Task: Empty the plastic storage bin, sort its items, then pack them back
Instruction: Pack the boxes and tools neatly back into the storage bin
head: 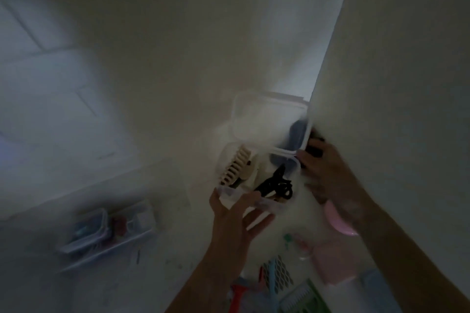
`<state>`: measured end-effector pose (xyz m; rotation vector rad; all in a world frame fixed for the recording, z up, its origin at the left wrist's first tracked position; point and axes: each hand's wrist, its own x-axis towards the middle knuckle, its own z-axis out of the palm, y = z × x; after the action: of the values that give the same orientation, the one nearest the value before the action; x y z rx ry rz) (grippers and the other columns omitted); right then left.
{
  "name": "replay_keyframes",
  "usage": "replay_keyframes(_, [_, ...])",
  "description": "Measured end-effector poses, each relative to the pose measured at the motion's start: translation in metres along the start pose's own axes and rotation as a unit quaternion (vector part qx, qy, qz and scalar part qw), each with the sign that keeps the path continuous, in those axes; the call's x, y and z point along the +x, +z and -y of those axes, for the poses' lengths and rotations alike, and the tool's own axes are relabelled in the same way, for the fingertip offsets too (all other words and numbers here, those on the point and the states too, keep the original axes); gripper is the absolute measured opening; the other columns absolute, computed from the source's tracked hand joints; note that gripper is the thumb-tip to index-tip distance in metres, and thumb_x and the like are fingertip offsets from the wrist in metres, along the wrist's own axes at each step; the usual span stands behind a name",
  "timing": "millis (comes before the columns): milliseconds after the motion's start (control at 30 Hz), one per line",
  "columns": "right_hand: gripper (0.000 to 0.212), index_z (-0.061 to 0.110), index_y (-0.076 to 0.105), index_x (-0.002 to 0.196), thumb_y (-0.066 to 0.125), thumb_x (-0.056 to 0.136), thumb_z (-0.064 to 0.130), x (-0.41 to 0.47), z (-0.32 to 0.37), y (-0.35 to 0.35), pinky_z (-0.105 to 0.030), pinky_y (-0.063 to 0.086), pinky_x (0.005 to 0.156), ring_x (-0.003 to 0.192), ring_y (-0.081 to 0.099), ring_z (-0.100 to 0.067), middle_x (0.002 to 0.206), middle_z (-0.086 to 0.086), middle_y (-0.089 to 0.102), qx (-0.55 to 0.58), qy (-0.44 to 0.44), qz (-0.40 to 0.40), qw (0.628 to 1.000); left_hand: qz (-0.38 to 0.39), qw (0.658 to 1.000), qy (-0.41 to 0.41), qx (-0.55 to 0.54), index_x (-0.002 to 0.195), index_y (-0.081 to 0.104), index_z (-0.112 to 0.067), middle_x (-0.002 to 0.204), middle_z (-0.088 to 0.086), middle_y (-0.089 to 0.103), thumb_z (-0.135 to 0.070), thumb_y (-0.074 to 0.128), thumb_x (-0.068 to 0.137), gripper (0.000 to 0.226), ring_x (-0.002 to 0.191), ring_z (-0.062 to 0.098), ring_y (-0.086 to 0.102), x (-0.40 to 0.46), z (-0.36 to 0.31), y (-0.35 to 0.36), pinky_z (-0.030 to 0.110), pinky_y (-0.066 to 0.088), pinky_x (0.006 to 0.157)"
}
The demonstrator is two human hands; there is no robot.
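Note:
A clear plastic storage bin (229,201) is held up in mid-air with its hinged lid (267,114) open and tipped back. Inside it lie a cream claw hair clip (235,166) on the left and black hair ties (276,184) on the right. My left hand (235,213) grips the bin's near edge from below. My right hand (325,170) holds the bin's right side by the hinge, with something dark under its fingers. The picture is dim and blurred.
A white wall corner (381,84) rises close on the right. On the floor at lower left sits a white tray (112,249) with small containers. Below the hands lie pink items (338,221), coloured combs (274,274) and a green comb (302,297).

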<state>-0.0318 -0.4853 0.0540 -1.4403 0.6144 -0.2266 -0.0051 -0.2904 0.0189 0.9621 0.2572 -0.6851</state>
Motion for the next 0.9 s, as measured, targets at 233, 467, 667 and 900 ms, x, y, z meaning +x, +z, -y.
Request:
replay_keyframes(233, [0.038,0.026,0.059,0.131,0.055,0.096,0.015,-0.073,0.011,0.033,-0.047,0.056,0.087,0.111,0.066,-0.023,0.13,-0.004,0.064,0.121,0.021,0.132,0.984,0.034,0.97,0.117,0.211,0.131,0.029,-0.027,0.126,0.008,0.057,-0.046,0.097,0.034,0.12,0.106,0.026,0.065,-0.066,-0.052,-0.029,0.043,0.057,0.088])
replay_keyframes(467, [0.033,0.031,0.064,0.126,0.059,0.094,0.035,-0.104,0.036,0.057,-0.037,0.058,0.076,0.08,0.07,-0.01,0.124,-0.007,0.067,0.052,0.048,0.165,0.984,0.184,0.873,0.229,0.389,0.15,0.013,-0.035,0.142,-0.007,0.049,-0.01,0.094,0.051,0.13,0.133,0.008,0.047,-0.063,-0.122,-0.088,0.026,0.053,0.088])
replay_keyframes(667, [0.043,0.026,0.06,0.128,0.064,0.088,0.038,-0.124,0.04,0.08,-0.043,0.053,0.091,0.108,0.068,-0.025,0.121,-0.004,0.07,0.059,0.042,0.202,0.977,0.233,0.845,0.264,0.403,0.149,0.016,-0.039,0.137,-0.001,0.052,0.001,0.091,0.056,0.125,0.129,0.02,0.051,-0.095,-0.144,-0.094,0.046,0.056,0.088])
replay_keyframes(900, [0.085,0.044,0.053,0.128,0.093,0.054,0.046,-0.132,0.042,0.105,-0.046,0.051,0.1,0.11,0.066,-0.013,0.115,0.006,0.071,-0.09,-0.029,0.136,0.986,0.204,0.729,0.407,0.512,0.129,0.052,-0.019,0.132,0.004,0.045,-0.026,0.094,0.062,0.079,0.123,0.027,0.051,-0.106,-0.152,-0.102,0.039,0.061,0.071])
